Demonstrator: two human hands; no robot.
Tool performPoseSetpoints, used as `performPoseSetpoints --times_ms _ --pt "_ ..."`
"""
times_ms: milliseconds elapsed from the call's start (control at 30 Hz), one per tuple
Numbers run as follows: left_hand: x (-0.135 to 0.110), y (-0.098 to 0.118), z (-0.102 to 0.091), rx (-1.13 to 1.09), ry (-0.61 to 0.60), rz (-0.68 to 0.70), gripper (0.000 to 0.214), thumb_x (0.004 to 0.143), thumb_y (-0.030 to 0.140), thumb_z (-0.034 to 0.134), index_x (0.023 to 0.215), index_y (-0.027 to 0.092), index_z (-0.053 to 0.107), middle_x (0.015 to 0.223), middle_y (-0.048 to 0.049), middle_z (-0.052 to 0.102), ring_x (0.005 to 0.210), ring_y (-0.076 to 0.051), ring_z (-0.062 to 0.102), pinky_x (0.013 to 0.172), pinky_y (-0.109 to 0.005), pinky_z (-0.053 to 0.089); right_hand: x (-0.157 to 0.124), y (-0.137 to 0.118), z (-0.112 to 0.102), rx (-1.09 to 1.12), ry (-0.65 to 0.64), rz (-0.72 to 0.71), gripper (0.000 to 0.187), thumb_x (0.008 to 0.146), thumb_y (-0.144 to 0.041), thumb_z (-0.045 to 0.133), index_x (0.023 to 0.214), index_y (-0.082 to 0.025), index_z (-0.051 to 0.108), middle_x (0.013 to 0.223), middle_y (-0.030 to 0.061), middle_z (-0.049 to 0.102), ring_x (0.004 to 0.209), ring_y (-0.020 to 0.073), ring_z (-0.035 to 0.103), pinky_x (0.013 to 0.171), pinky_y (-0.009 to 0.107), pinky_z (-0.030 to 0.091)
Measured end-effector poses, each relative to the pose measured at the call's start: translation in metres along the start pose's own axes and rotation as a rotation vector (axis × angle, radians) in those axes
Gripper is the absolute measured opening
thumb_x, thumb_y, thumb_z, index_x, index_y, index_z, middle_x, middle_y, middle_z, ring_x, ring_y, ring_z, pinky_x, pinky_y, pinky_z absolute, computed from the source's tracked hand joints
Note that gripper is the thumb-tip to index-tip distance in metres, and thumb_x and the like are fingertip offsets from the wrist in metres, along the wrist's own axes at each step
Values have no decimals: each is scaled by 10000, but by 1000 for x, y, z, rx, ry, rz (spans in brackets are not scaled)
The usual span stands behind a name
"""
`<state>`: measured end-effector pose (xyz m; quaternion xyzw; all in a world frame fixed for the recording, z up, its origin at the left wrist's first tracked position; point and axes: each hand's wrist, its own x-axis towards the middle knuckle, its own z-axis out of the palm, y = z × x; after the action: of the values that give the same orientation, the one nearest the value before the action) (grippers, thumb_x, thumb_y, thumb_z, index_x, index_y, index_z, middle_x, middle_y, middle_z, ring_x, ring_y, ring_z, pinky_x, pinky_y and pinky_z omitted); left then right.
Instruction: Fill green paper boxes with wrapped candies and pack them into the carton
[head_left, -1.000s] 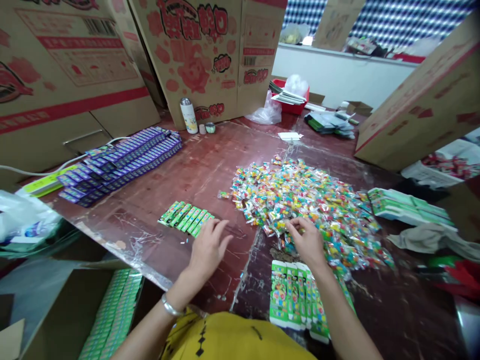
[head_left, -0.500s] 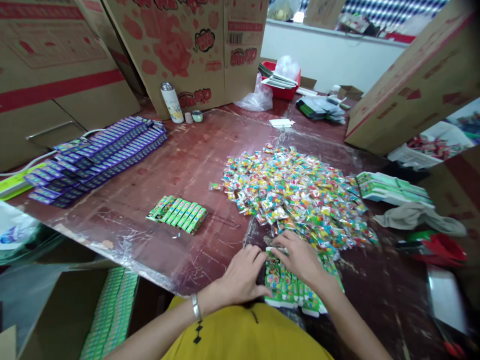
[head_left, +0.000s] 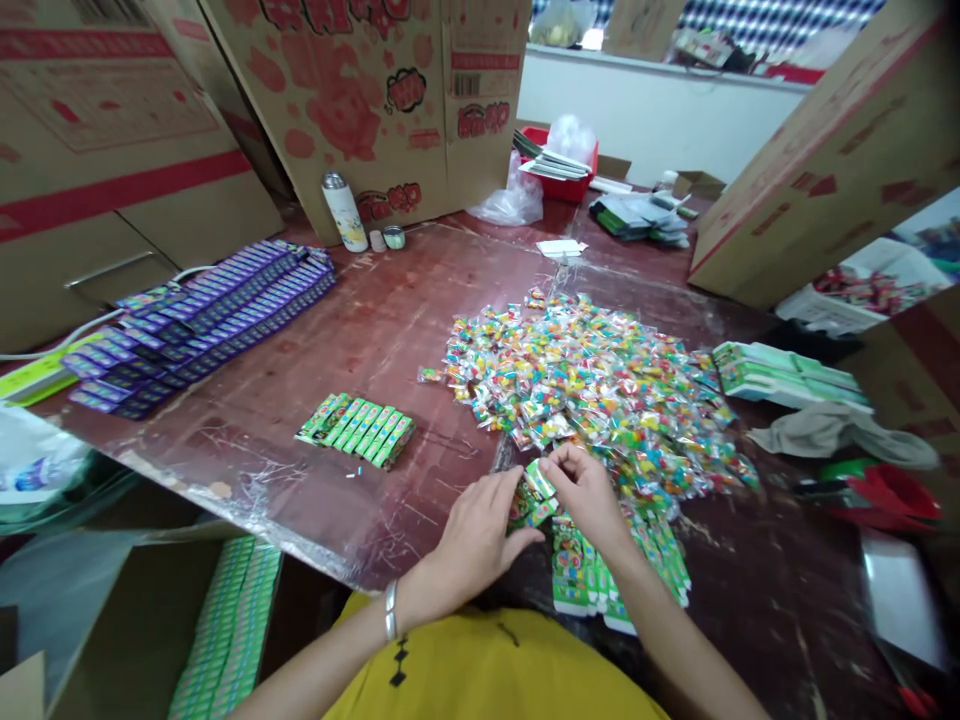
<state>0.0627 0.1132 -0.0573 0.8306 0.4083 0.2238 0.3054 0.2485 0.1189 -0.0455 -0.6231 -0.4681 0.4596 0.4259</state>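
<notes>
My left hand [head_left: 476, 525] grips a small green box [head_left: 534, 506] while my right hand [head_left: 589, 492] pinches its far end. It's between them, near the candy packets [head_left: 585, 385], beside more green cartons [head_left: 571, 578].

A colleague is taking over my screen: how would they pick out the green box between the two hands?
Start at the big heap of small clear bags on the red-brown table. By its near edge, the green box is between the left hand and right hand. It alone is in the hands; the neighbouring green boxes lie together on the table.
</notes>
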Motion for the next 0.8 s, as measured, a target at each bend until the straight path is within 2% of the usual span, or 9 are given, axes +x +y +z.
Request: performPoseSetpoints --times_ms 133,233,300,400,500,567,633,700,800 --pt "7 -5 -16 -259 35 -77 605 854 286 626 1406 221 388 1388 -111 496 1264 -268 472 1078 -437 368 -3 -7 17 194 -48 -30 275 911 -477 524 897 -209 586 654 -24 517 488 130 484 425 241 428" --pt "14 -8 -34 -675 -48 -110 573 868 312 612 1401 221 423 1351 -91 545 1211 -254 528 1040 -394 411 -12 -16 21 166 -237 -120 337 943 -436 491 1207 -234 548 734 -6 562 569 142 534 495 249 449" --pt "16 -10 -45 -899 -133 -131 534 883 315 590 1388 210 453 1327 -88 573 1200 -259 540 1037 -393 406 -16 -22 19 82 -335 -176 386 928 -391 541 1285 -253 493 723 -21 558 597 140 540 540 248 444" --pt "13 -13 -53 -1025 -235 -171 500 845 335 641 1318 199 546 1279 -82 611 1200 -274 533 1061 -400 362 -15 -30 13 -30 -387 -220 246 885 -331 621 1104 -239 558 692 -38 557 608 129 533 567 238 422" --pt "9 -16 -50 -1000 -278 -196 434 820 366 667 1208 175 635 1138 -72 674 1093 -260 579 982 -359 411 -8 -33 8 -74 -473 -153 177 854 -339 661 827 -210 542 618 -46 543 524 113 510 493 218 381" --pt "7 -18 -46 -1001 -241 -251 367 851 383 626 1128 147 671 981 -61 700 915 -219 621 835 -303 464 -3 -32 8 -21 -414 -98 208 862 -373 645 815 -213 520 592 -51 543 474 112 499 454 215 371" --pt "8 -20 -41 -1048 -133 -322 330 872 381 598 1067 129 684 888 -52 696 789 -179 616 728 -262 465 0 -28 12 65 -246 -95 212 850 -378 657 925 -222 534 680 -30 596 543 132 549 490 224 412" --pt "9 -21 -36 -1095 8 -360 300 861 356 619 1046 130 684 895 -52 693 775 -164 607 708 -245 462 0 -23 20 101 -139 -131 269 811 -352 700 999 -223 558 804 -3 626 682 157 586 578 240 450" --pt "11 -20 -26 -1106 186 -379 265 830 322 659 1020 140 690 917 -48 692 790 -159 604 721 -243 472 -5 -15 34 91 -127 -165 178 807 -330 698 882 -199 604 792 -5 600 715 155 554 626 244 435"
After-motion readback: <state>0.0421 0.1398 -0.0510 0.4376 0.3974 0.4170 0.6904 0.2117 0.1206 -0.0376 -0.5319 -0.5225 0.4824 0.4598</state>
